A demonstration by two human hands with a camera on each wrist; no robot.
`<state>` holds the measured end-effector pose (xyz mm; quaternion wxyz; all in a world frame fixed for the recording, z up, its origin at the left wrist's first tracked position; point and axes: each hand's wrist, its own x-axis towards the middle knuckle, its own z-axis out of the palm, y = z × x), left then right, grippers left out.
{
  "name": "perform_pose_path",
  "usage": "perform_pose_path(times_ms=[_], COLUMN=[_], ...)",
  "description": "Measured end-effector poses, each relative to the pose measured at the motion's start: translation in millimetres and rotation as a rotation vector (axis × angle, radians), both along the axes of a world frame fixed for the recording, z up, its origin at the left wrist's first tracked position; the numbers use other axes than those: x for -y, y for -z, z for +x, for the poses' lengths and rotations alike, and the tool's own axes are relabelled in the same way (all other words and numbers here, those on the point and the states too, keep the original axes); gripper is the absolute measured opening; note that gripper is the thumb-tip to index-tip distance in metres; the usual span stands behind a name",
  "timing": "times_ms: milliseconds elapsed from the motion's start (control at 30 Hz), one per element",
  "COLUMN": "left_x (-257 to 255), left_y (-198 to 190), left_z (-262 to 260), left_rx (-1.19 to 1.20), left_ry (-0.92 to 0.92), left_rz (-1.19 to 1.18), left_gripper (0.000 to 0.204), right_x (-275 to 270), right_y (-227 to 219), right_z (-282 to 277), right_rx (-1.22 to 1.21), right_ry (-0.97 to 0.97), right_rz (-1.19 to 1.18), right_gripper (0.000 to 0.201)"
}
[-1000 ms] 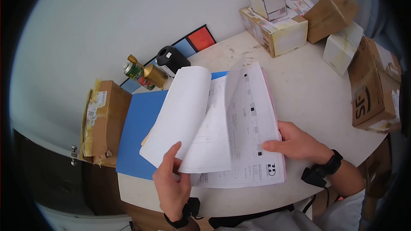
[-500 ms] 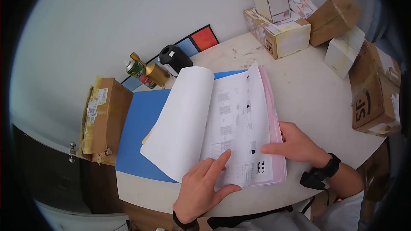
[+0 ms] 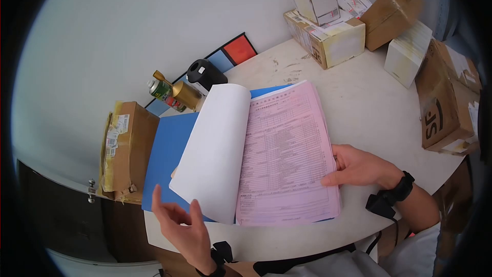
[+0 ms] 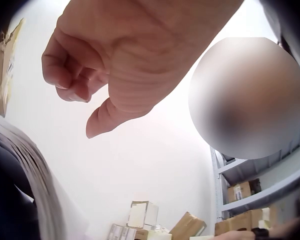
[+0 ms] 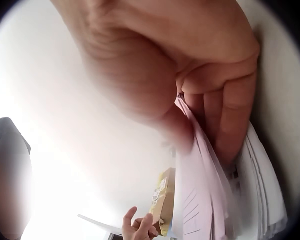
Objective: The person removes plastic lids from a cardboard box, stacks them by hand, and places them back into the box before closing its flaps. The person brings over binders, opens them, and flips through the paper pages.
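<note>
A blue folder lies spread on the table with a thick stack of papers over it. White sheets are turned over to the left and curl upward. On the right a pink printed form lies uppermost. My right hand pinches the right edge of the stack, thumb on top of the pink form; in the right wrist view its fingers are tucked between the sheets. Near the lower left of the turned sheets, my left hand is raised, fingers loosely bent, holding nothing.
A taped cardboard box stands left of the folder. Behind it are a spray can, a gold-coloured container and a black cylindrical holder. Several parcels, including a brown carton, are piled at the right.
The left hand has turned more white sheets over to the left, uncovering the pink form, and has moved off the paper. The right hand keeps its place at the right edge.
</note>
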<state>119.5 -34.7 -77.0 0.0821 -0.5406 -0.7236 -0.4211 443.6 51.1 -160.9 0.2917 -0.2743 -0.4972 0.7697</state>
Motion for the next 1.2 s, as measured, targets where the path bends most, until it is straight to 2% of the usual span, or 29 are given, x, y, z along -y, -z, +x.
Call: perform_pose_path(times_ms=[33, 67, 100, 133, 200, 333, 400, 433, 467, 533, 567, 633, 667, 733, 767, 800, 867, 933, 1000, 1133, 1200], left_x=[5, 7, 2, -5, -10, -15, -17, -17, -16, -12, -12, -12, -8, 0, 2, 4, 8, 6, -6, -15, -14], left_y=[4, 0, -2, -1, 2, 8, 17, 16, 18, 24, 26, 28, 25, 13, 9, 3, -2, -1, -1, 16, 17], left_z=[2, 11, 18, 26, 39, 39, 25, 20, 13, -4, -14, -33, -37, -37, -32, -24, -8, 11, 33, 30, 8], left_rx=[0.020, 0.031, -0.045, -0.152, -0.287, -0.286, -0.069, -0.081, -0.083, 0.066, 0.062, 0.015, 0.013, -0.055, -0.010, -0.010, 0.099, 0.002, -0.227, -0.287, -0.101], left_ry=[0.216, 0.412, 0.631, 0.773, 0.906, 0.854, 0.788, 0.702, 0.707, 0.324, 0.329, 0.106, 0.110, -0.127, -0.166, -0.171, 0.022, 0.499, 0.814, 0.877, 0.683], left_rz=[-0.058, -0.228, -0.382, -0.472, -0.513, -0.538, -0.523, -0.493, -0.495, -0.457, -0.457, -0.240, -0.240, -0.320, -0.261, -0.263, -0.223, -0.339, -0.448, -0.502, -0.447], left_gripper=[0.070, 0.067, 0.073, 0.082, 0.085, 0.074, 0.064, 0.056, 0.056, 0.051, 0.051, 0.052, 0.052, 0.059, 0.065, 0.065, 0.069, 0.067, 0.066, 0.061, 0.056], right_x=[1, 3, 4, 4, 7, 7, 7, 6, 5, 3, 3, 3, 2, 1, 2, 2, 5, 7, 7, 8, 8], right_y=[0, 0, -1, -2, -4, 0, -2, 0, 1, -3, -11, -14, -10, -7, -6, -6, -4, -3, -2, -5, 1], right_z=[-3, -6, -7, -9, -12, -14, -13, -11, -7, -2, 0, 2, 3, 3, 0, -3, -8, -13, -15, -13, -11], right_rx=[0.005, 0.040, 0.076, 0.081, 0.083, 0.136, 0.139, 0.138, 0.119, 0.098, 0.046, -0.008, 0.002, 0.011, 0.058, 0.106, 0.124, 0.145, 0.152, 0.160, 0.163], right_ry=[-0.016, 0.038, 0.097, 0.094, 0.167, 0.191, 0.197, 0.200, 0.145, 0.097, 0.049, 0.006, -0.004, -0.015, 0.014, 0.039, 0.081, 0.125, 0.177, 0.196, 0.173], right_rz=[-0.001, -0.003, -0.001, 0.004, 0.058, 0.117, 0.079, 0.076, 0.035, -0.006, 0.002, 0.012, -0.003, -0.017, -0.017, -0.018, 0.014, 0.051, 0.084, 0.097, 0.039], right_gripper=[0.052, 0.051, 0.050, 0.050, 0.050, 0.051, 0.054, 0.054, 0.054, 0.055, 0.056, 0.056, 0.057, 0.057, 0.058, 0.058, 0.057, 0.056, 0.054, 0.052, 0.053])
